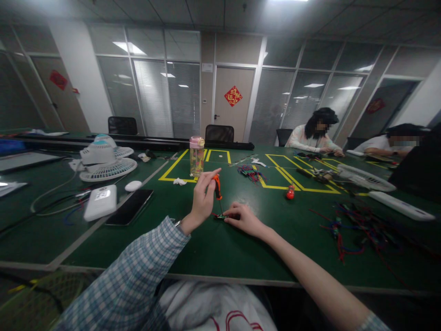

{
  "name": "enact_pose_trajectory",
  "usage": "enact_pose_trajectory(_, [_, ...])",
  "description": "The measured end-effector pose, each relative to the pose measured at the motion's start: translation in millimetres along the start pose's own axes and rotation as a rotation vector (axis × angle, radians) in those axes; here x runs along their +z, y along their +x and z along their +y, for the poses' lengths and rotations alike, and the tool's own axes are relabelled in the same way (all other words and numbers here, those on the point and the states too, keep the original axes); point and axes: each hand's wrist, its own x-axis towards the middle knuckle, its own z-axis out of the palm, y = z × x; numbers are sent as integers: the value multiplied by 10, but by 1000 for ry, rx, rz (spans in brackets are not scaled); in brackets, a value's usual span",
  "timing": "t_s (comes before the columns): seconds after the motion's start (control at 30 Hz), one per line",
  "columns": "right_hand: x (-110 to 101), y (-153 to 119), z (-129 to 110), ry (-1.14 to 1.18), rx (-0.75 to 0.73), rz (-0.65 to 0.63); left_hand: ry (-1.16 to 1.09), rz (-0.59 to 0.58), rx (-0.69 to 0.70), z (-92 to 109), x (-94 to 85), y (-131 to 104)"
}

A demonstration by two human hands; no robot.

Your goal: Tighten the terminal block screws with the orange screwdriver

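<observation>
My left hand (204,197) holds an orange and black screwdriver (218,187) upright, its fingers around the handle. The thin shaft points down to a small green circuit board (220,216) on the green table. My right hand (243,218) pinches the right end of that board with its fingertips, resting low against the table. Whether the screwdriver's tip sits in a screw is too small to tell. Behind my left hand stands a clear bottle with a pink lid (197,158).
Left lie a black tablet (130,208), a white device (101,202) and a white fan (103,161). Wire bundles (251,173) and a red object (290,192) are beyond my right hand; more tangled wires (361,230) lie right. Two people sit across at the right.
</observation>
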Motion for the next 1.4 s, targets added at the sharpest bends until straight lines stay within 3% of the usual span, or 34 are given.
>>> enact_pose_trajectory(0.27, [-16,-1,-29,-9,14,-6,60,44,9,3,9,3])
enact_pose_trajectory(0.9, [-7,1,-23,-9,12,3,6,-12,4,-5,-3,-8])
enact_pose_trajectory(1.03, [-13,0,-36,-6,19,0,-35,13,-46,-21,11,-20])
enact_pose_trajectory(1.17, [-16,-1,-39,-9,17,-2,24,47,10,8,11,-2])
enact_pose_trajectory(1.4, [-12,0,-33,-15,14,3,-14,-35,-16,-8,2,-17])
